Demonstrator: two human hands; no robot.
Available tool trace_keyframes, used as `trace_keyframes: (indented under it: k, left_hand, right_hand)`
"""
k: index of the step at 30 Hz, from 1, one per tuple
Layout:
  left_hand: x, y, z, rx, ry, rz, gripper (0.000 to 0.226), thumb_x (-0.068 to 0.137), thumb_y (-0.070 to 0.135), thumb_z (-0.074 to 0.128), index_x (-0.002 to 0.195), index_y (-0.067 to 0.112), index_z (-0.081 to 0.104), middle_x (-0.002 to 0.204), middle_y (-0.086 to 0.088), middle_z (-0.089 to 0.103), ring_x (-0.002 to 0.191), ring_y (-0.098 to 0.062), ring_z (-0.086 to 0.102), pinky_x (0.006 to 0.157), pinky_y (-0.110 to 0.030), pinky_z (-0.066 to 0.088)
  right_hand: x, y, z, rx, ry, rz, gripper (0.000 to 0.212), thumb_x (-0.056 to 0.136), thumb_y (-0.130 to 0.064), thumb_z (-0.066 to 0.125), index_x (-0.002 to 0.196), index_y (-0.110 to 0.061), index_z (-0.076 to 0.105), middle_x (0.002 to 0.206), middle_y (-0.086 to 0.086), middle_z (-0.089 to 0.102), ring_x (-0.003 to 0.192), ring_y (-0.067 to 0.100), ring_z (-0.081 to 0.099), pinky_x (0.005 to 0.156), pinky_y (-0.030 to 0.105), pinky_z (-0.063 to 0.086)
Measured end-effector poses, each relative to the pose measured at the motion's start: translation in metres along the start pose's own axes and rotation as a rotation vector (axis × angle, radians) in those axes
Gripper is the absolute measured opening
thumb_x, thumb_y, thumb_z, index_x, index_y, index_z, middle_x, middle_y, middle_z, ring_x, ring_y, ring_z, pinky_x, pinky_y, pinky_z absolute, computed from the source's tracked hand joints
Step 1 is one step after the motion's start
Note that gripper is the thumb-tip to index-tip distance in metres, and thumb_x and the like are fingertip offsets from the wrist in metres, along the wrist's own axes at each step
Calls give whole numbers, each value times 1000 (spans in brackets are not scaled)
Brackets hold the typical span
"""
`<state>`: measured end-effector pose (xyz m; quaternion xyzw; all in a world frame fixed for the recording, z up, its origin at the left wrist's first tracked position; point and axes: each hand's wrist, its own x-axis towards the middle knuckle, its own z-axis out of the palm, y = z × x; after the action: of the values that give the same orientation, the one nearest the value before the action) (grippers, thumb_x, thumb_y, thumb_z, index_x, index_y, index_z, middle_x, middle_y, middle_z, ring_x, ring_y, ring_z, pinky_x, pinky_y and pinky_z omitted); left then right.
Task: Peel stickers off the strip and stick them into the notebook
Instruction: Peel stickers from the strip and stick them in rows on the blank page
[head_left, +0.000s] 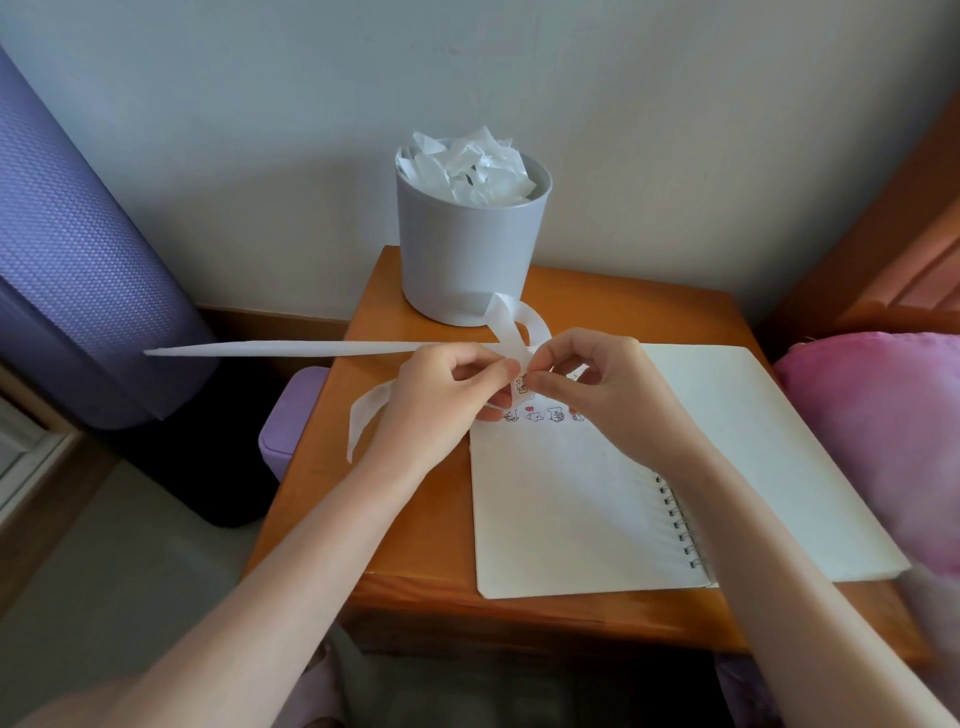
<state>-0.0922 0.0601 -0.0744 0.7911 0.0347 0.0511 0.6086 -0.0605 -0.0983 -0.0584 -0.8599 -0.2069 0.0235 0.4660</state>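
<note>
While left hand (447, 389) and right hand (597, 387) pinch it, the strip (311, 349) overhangs the notebook (561, 514).

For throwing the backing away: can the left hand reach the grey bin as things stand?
Probably yes. The grey bin stands just beyond the left hand on the table, with only the loose strip between them; the hand pinches that strip now.

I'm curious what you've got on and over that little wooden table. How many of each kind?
Grey bin: 1
Open notebook: 1
Sticker strip, held in both hands: 1
Stickers on the page: 4 showing, one partly behind a hand
Total: 7
</note>
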Motion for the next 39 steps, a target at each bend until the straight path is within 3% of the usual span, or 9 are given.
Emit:
trace_keyframes:
  k: [6, 10, 15, 21, 26, 35, 39]
  left_hand:
    - [2, -1, 0, -22, -5, -23, 11, 89, 24, 61, 91, 18, 69, 77, 4, 70, 72, -3, 68, 59, -14, 55]
    - [2, -1, 0, -22, 16, -25, 11, 89, 23, 61, 79, 24, 66, 72, 6, 69, 66, 0, 67, 54, -11, 51]
    - [1, -4, 0, 2, 11, -44, 11, 89, 20, 60, 85, 18, 70, 73, 3, 70, 65, -1, 66, 55, -12, 52]
    - [2, -7, 0, 78, 9, -39, 13, 89, 23, 60, 89, 18, 71, 76, 6, 71, 68, -1, 67, 60, -15, 55]
    - [2, -10, 0, 138, 1, -35, 16, 90, 27, 59, 94, 18, 72, 83, 6, 72, 74, -6, 69, 69, -23, 58]
    - [2, -9, -1, 157, 5, -38, 16, 89, 28, 59, 96, 19, 71, 83, 7, 71, 72, -5, 68, 65, -16, 56]
    - [1, -9, -1, 153, 5, -40, 17, 89, 28, 59, 96, 18, 71, 83, 6, 71, 72, -6, 68, 67, -18, 56]
  right_hand:
    - [1, -2, -5, -48, -16, -40, 10, 83, -19, 70, 77, -26, 65, 94, -8, 59, 74, 1, 52, 65, 17, 44]
    - [-1, -5, -15, 36, -12, 10, 4, 84, -17, 69, 81, -15, 66, 75, -14, 60, 59, -3, 50, 55, 11, 40]
    - [2, 9, -40, 18, -42, 224, 6, 79, -17, 75, 79, -12, 70, 58, -8, 63, 43, -1, 46, 48, 14, 36]
    - [1, 19, -51, -117, -98, 384, 4, 78, -17, 75, 80, -14, 73, 69, 0, 70, 49, 1, 50, 47, 11, 34]
    - [2, 23, -51, -153, -105, 399, 4, 74, -21, 77, 73, -18, 74, 73, 3, 74, 65, 22, 50, 65, 34, 39]
    - [1, 20, -48, -208, -97, 377, 8, 76, -21, 78, 70, -19, 73, 66, 5, 70, 61, 24, 43, 60, 34, 35]
    - [2, 20, -47, -226, -93, 379, 8, 76, -20, 78, 71, -16, 73, 74, 13, 71, 60, 24, 44, 57, 33, 34]
